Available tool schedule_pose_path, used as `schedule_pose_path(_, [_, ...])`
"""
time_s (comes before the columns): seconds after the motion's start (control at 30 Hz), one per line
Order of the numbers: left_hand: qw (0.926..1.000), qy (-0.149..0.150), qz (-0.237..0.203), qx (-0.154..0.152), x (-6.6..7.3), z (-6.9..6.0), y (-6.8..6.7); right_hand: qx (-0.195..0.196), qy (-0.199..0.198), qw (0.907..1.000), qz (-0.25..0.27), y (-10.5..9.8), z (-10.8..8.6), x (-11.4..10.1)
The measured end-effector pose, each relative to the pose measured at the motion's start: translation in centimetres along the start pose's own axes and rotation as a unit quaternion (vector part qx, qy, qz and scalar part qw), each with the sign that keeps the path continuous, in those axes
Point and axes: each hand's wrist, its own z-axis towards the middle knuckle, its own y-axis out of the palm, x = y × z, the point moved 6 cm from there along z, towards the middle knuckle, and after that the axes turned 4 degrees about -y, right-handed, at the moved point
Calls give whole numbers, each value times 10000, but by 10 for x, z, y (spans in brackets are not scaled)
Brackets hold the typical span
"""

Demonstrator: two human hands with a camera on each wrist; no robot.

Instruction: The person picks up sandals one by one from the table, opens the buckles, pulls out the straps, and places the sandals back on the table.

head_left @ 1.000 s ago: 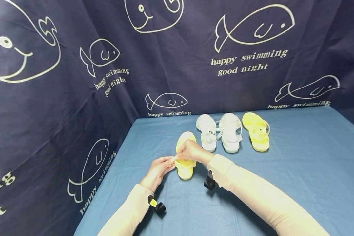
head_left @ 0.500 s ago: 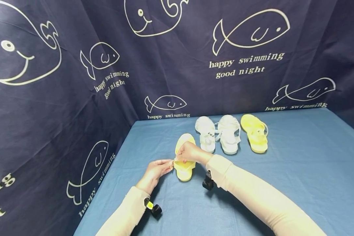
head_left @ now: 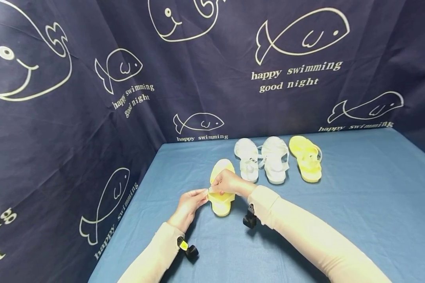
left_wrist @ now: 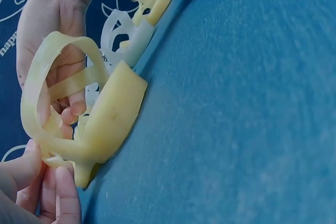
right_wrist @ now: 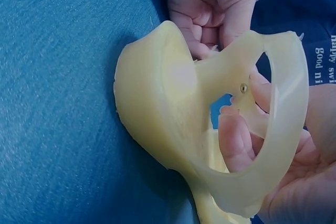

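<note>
A yellow jelly sandal (head_left: 221,209) lies on the blue cloth, its heel toward the person. At its left side, my left hand (head_left: 188,206) pinches the end of the sandal strap (left_wrist: 58,159) between thumb and fingers. My right hand (head_left: 231,182) reaches over the sandal and grips the strap at that same side, its fingers passing inside the strap loop in the right wrist view. A small metal stud (right_wrist: 243,88) shows on the strap beside the right fingers. The fingertips partly cover the place where both hands meet.
Two whitish sandals (head_left: 275,161) stand side by side behind and to the right. Farther right is another yellow sandal (head_left: 306,159). Dark blue printed curtains (head_left: 212,94) rise behind and left of the cloth-covered table (head_left: 354,196).
My left hand shifted slightly toward the person and then back up to the strap, with small finger movements. The right hand keeps its grip, and the sandal stays in place.
</note>
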Motion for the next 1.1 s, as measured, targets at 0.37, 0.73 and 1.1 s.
schedule_pose_path(0.37, [9993,358,-17,-135,1,-7,-1,-48,136,9996,251,3,0,5])
schedule_pose_path(0.73, [9993,-208,-58,-308,-2,-14,3,157,251,9985,454,-2,-4,8])
schedule_pose_path(1.1, [9987,-154,-488,-51,-3,-14,4,179,284,9978,564,-2,-6,9])
